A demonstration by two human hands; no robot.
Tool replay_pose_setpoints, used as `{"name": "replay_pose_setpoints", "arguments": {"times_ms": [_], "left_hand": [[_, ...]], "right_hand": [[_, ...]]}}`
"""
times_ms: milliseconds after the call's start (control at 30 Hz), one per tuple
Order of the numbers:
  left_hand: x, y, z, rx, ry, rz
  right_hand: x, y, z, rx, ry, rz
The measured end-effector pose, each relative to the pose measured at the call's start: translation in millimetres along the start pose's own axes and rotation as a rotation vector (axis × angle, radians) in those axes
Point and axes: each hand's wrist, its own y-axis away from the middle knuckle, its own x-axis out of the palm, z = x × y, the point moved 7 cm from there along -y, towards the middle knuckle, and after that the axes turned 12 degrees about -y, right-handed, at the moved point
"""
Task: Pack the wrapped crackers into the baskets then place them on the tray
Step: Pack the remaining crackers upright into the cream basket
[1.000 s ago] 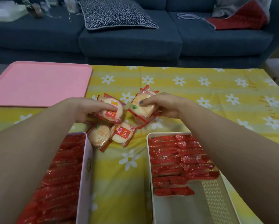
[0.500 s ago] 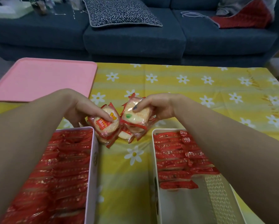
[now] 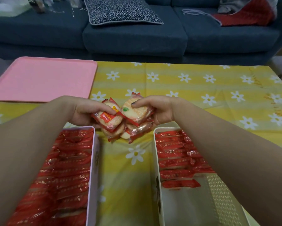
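Observation:
My left hand point(image 3: 84, 111) grips a small stack of wrapped crackers point(image 3: 108, 119), thumb on the top pack. My right hand point(image 3: 160, 111) holds another stack of wrapped crackers point(image 3: 134, 112), thumb across its top. Both stacks touch each other above the yellow tablecloth, between the far ends of the baskets. The pink basket point(image 3: 92, 160) at lower left is packed with red-wrapped crackers along its whole visible length. The white basket point(image 3: 157, 160) at lower right has crackers in its far half and a bare near half. An empty pink tray point(image 3: 44, 79) lies at the table's far left.
The table point(image 3: 202, 95) wears a yellow cloth with white daisies, bare on its right side. Behind it runs a dark blue sofa point(image 3: 133, 38) with a patterned cushion point(image 3: 120, 10) and a red cloth point(image 3: 244, 15). My forearms hide parts of both baskets.
Both hands have gathered up the crackers that lay loose on the cloth a second ago and brought the two stacks together. The view has shifted slightly.

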Motion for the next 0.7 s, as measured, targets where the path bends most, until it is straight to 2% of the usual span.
{"name": "replay_pose_setpoints", "arguments": {"times_ms": [200, 367, 500, 700], "left_hand": [[7.7, 4.6, -10.3, 0.051, 0.153, -0.070], [18.1, 17.7, -25.0, 0.088, 0.249, -0.165], [23.1, 44.4, -63.6, 0.252, 0.336, -0.198], [68.9, 121.2, -128.8, 0.490, 0.365, -0.237]], "right_hand": [[-3.0, 6.1, -0.7, -0.066, -0.117, 0.035], [-8.2, 22.6, 8.4, -0.150, -0.141, -0.004], [-5.2, 61.6, 29.4, -0.293, -0.258, -0.026], [-4.1, 173.8, 43.5, -0.522, -0.396, -0.004]]}}
